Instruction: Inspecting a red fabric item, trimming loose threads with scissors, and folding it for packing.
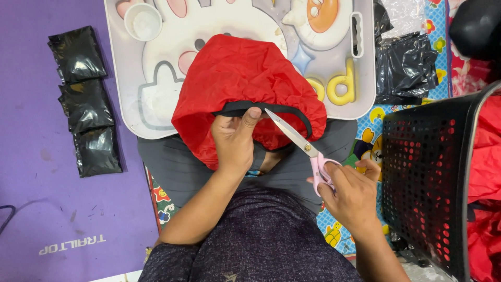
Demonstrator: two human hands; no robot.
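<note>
Red fabric [240, 78] with a black trim band [261, 108] is pinched at its near edge by the left hand [235, 143] — thumb on top of the band, fingers curled beneath, clamped on the cloth. The fabric lies crumpled and domed, resting partly on a white plastic tray [130, 104] and partly over the person's lap. Right hand [352, 196] is closed through the pink handles of a pair of scissors [305, 149]; the steel blades lie together, slanting up and left, with the tip just beside the left thumb and touching or nearly touching the black band — which of the two cannot be told.

On the tray, a small white cup [142, 22] stands at the far left corner, and raised cartoon shapes in yellow, orange and pale blue show on its right half. Three folded black plastic packets [86, 102] lie in a column on the purple mat [52, 209], well apart from the left hand. Loose black plastic bags [404, 68] sit beyond the tray's right edge. A black perforated basket [425, 177] stands just beside the right hand, holding more red fabric [485, 172]. A patterned blue play mat [370, 141] shows between lap and basket.
</note>
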